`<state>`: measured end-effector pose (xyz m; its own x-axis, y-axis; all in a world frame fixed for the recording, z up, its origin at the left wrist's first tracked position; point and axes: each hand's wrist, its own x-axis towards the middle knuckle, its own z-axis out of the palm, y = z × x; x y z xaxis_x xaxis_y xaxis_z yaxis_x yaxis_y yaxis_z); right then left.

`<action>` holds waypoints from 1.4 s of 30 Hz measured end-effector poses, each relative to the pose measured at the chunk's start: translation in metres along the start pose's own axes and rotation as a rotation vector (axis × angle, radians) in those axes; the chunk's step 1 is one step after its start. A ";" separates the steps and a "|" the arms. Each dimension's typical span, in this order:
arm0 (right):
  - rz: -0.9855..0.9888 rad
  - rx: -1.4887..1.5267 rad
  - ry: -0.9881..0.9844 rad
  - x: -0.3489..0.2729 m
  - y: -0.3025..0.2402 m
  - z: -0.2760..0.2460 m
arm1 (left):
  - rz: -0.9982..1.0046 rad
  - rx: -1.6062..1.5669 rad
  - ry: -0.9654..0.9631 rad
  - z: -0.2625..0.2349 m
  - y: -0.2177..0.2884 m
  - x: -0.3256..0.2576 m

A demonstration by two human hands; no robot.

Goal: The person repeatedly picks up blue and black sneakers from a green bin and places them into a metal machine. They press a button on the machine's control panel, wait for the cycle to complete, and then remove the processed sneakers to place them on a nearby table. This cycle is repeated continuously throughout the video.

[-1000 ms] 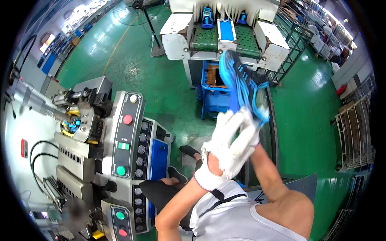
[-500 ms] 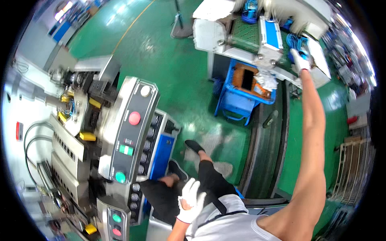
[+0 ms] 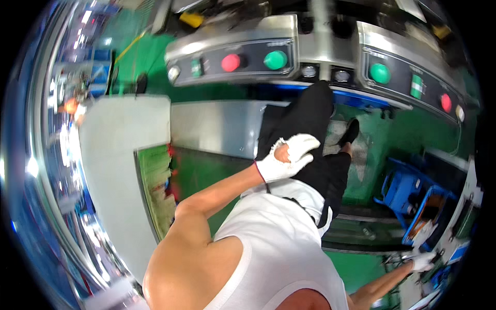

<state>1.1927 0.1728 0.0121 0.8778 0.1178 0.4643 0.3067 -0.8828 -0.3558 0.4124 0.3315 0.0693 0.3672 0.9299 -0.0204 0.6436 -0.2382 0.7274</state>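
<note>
Down at the bottom right corner, the right hand [image 3: 422,261] in a white glove is stretched far out on a bare arm, right beside a blue bin [image 3: 413,199] that stands on the green floor [image 3: 206,175]. That hand looks very small there, and I cannot tell if its fingers are spread or pinching anything. Something white and brown sits just above the hand, at the edge of the bin, but it is too small to tell what it is. The bin is a bright blue box with an open top and a raised rim, and it looks tilted because the picture bends near the edge. Up in the middle, the left hand [image 3: 287,157] also wears a white glove with a red line at the wrist. Its fingers are loosely curled and a bit apart, and it holds nothing. It hangs in front of the black trousers [image 3: 310,124], well apart from the blue bin. Above it runs a grey control panel [image 3: 232,54] with a red round button [image 3: 230,62] and a green round button [image 3: 275,60] side by side. A second panel [image 3: 413,72] with a green button [image 3: 380,73] is off to the right. A big pale grey machine cover [image 3: 113,170] lies to the left.
</note>
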 end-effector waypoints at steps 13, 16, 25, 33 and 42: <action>-0.822 0.562 -1.460 -0.419 -0.347 -0.079 | -1.205 0.471 0.603 -0.082 -0.221 -0.328; -1.001 0.514 -1.435 -0.422 -0.361 -0.083 | -1.323 0.569 0.666 -0.104 -0.268 -0.426; -1.059 -0.244 -1.155 -0.295 -0.267 0.000 | -2.056 0.383 0.731 -0.204 -0.403 -0.661; -0.800 -0.339 -1.055 -0.272 -0.292 -0.042 | -1.813 0.353 0.766 -0.156 -0.480 -0.706; -1.336 -0.179 -1.171 -0.413 -0.400 -0.068 | -1.800 0.972 0.039 -0.151 -0.435 -0.670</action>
<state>0.6830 0.4464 0.0176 -0.1068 0.8840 -0.4551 0.9894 0.0491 -0.1369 -0.2144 -0.1458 -0.1300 -0.9626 0.2393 -0.1274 0.2654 0.7367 -0.6220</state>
